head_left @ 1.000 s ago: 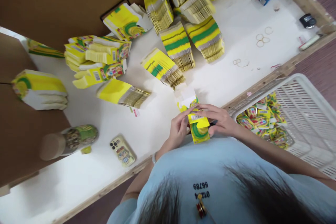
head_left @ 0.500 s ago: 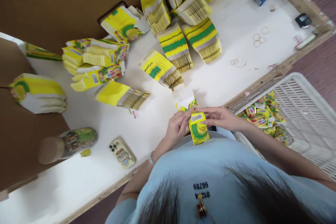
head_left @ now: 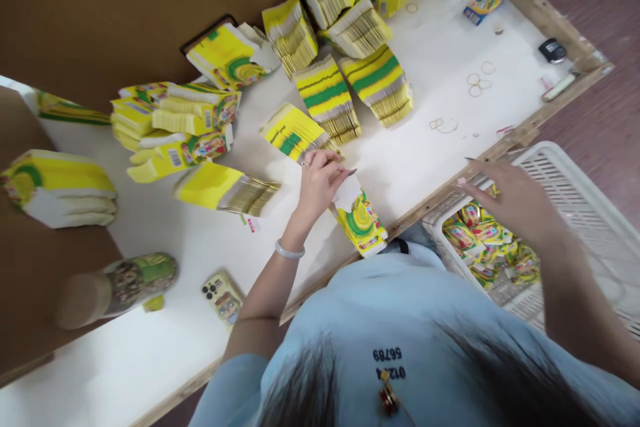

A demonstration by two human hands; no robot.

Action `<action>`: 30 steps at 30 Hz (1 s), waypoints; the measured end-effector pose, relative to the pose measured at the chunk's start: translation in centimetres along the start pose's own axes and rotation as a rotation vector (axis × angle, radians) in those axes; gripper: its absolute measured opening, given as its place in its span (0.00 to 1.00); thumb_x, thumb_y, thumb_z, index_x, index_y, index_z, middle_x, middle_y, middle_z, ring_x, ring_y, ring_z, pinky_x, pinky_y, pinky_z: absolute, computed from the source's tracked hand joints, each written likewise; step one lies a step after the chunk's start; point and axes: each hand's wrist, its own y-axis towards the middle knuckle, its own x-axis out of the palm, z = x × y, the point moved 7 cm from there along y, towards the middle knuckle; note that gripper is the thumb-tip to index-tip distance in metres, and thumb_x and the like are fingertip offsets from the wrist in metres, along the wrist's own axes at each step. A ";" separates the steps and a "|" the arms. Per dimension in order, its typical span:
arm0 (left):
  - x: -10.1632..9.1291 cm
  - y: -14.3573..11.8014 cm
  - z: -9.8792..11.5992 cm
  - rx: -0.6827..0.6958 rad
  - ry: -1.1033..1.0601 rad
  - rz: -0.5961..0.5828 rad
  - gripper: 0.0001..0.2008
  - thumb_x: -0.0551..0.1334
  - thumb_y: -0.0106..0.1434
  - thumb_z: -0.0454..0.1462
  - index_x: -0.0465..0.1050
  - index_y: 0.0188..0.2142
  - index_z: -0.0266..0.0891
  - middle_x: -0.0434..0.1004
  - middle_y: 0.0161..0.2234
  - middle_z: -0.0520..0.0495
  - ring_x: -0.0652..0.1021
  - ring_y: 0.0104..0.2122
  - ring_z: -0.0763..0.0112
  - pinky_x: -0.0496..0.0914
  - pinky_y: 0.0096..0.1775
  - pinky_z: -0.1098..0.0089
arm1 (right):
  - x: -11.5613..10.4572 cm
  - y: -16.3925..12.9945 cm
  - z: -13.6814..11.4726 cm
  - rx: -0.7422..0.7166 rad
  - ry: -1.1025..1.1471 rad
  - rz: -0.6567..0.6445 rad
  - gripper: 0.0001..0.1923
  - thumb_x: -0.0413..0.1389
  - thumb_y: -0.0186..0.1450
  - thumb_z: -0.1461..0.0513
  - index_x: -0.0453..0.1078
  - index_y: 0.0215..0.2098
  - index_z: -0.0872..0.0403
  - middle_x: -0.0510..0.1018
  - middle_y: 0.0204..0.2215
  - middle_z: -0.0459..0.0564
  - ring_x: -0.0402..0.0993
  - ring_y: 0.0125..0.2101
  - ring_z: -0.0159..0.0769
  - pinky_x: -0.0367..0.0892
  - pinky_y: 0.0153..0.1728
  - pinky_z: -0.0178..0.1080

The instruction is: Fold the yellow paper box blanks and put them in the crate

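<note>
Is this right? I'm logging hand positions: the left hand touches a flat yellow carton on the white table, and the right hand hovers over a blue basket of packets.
Not quite: the basket is white, not blue, as the head view shows. The rest stands: the left hand touches the flat yellow carton on the white table, and the right hand hovers over the packets.

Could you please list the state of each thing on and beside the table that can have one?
Left hand: fingers on the flap of the flat carton.
Right hand: open, blurred, over the basket, holding nothing.
Flat carton: unfolded, lying at the table edge.
Carton stacks: flat, bundled, some tipped over.
White basket: partly filled with folded cartons.
Phone: lying back up.
Bottle: lying on its side.
</note>
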 end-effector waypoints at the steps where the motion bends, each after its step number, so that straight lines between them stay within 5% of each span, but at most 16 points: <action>1: -0.8 -0.1 0.5 0.018 -0.012 0.044 0.10 0.67 0.68 0.42 0.78 0.32 0.41 0.78 0.44 0.43 0.74 0.48 0.59 0.69 0.50 0.57 | 1.2 0.6 -3.0 -0.052 0.070 0.048 0.30 0.51 0.72 0.42 0.74 0.59 0.53 0.82 0.50 0.65 0.80 0.51 0.55 0.74 0.55 0.58; 5: -4.1 -0.8 2.0 -0.071 -0.168 0.196 0.12 0.63 0.72 0.43 0.74 0.33 0.40 0.78 0.33 0.49 0.76 0.32 0.72 0.70 0.36 0.70 | 6.7 2.1 -14.9 -0.274 0.305 0.173 0.30 0.55 0.72 0.47 0.64 0.64 0.56 0.80 0.54 0.64 0.78 0.54 0.54 0.76 0.54 0.56; 8: -5.5 -1.3 2.6 -0.194 -0.270 0.244 0.15 0.63 0.71 0.46 0.70 0.31 0.40 0.68 0.22 0.57 0.66 0.19 0.80 0.61 0.24 0.75 | 9.3 2.3 -18.8 -0.322 0.335 0.227 0.27 0.54 0.73 0.48 0.64 0.63 0.57 0.83 0.45 0.63 0.82 0.42 0.52 0.79 0.43 0.52; 12: -6.2 -1.7 2.9 -0.285 -0.321 0.290 0.19 0.63 0.70 0.51 0.67 0.29 0.40 0.64 0.21 0.58 0.63 0.18 0.81 0.57 0.21 0.76 | 10.6 2.6 -19.0 -0.299 0.377 0.181 0.20 0.48 0.76 0.54 0.66 0.62 0.53 0.84 0.44 0.59 0.83 0.39 0.47 0.79 0.41 0.46; 17: -5.8 -1.7 2.2 -0.328 -0.381 0.335 0.21 0.64 0.69 0.52 0.65 0.29 0.41 0.62 0.20 0.59 0.61 0.17 0.81 0.55 0.20 0.76 | 10.9 2.6 -18.8 -0.314 0.434 0.105 0.26 0.49 0.75 0.49 0.62 0.65 0.53 0.83 0.49 0.61 0.84 0.44 0.48 0.80 0.42 0.45; 24: -4.8 -1.2 0.6 -0.343 -0.340 0.231 0.22 0.61 0.69 0.55 0.66 0.30 0.41 0.64 0.21 0.58 0.65 0.18 0.79 0.58 0.21 0.76 | 12.2 2.6 -19.3 -0.258 0.386 0.012 0.24 0.44 0.76 0.53 0.61 0.65 0.55 0.83 0.47 0.62 0.84 0.40 0.49 0.78 0.41 0.46; 27: -5.7 -1.4 0.8 -0.266 -0.210 0.266 0.20 0.57 0.72 0.54 0.72 0.40 0.41 0.78 0.36 0.46 0.80 0.39 0.67 0.74 0.39 0.68 | 11.2 2.8 -18.9 -0.238 0.269 0.072 0.22 0.45 0.76 0.55 0.65 0.62 0.57 0.85 0.43 0.62 0.83 0.40 0.49 0.77 0.43 0.47; 30: -6.6 -2.6 2.7 -0.132 -0.128 0.360 0.27 0.57 0.70 0.58 0.67 0.58 0.43 0.68 0.63 0.34 0.66 0.67 0.49 0.63 0.65 0.48 | 9.1 3.1 -18.3 -0.213 0.267 0.189 0.21 0.47 0.75 0.56 0.68 0.60 0.57 0.84 0.48 0.65 0.81 0.50 0.54 0.75 0.49 0.51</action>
